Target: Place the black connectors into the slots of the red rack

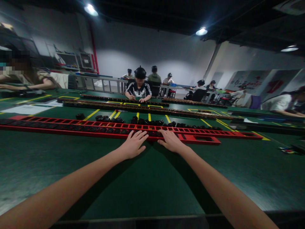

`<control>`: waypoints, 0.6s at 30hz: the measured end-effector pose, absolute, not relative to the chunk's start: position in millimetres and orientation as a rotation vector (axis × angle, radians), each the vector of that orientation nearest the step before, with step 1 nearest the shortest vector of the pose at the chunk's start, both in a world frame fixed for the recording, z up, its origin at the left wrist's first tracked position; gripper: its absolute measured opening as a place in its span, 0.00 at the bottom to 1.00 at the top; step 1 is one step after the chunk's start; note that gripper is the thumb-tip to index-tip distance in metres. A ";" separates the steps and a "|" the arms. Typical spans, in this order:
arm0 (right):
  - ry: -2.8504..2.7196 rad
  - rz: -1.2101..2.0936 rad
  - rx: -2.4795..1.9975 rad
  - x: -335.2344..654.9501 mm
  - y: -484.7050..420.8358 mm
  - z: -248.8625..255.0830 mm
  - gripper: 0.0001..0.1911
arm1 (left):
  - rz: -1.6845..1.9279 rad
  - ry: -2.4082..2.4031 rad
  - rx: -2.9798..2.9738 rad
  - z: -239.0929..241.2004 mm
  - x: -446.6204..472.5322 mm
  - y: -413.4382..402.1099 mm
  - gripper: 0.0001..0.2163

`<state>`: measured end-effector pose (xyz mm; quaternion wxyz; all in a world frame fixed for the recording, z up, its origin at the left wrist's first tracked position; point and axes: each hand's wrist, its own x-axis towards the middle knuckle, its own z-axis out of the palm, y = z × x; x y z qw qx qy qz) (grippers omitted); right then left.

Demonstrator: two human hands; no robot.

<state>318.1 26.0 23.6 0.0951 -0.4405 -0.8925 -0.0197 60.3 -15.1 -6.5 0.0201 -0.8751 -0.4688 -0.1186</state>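
Two long red slotted strips (202,137) lie side by side across the green table (152,178). Many slots of the near strip hold small black parts (102,129). My left hand (133,144) rests flat, fingers spread, with its fingertips on the near strip's front edge. My right hand (171,140) lies beside it, fingers stretched out onto the same strip. Neither hand holds anything. Behind the strips sits a loose row of black parts (152,121).
More long dark strips (143,108) lie farther back between yellow floor-tape lines. A person (139,86) sits opposite, and other people work at the left (26,78) and right (283,103). White paper (26,109) lies at the left.
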 end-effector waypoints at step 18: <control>-2.722 -0.110 -1.228 315.2 23.8 25.5 0.27 | -0.359 -1.452 -2.700 -5.0 61.3 -16.8 0.28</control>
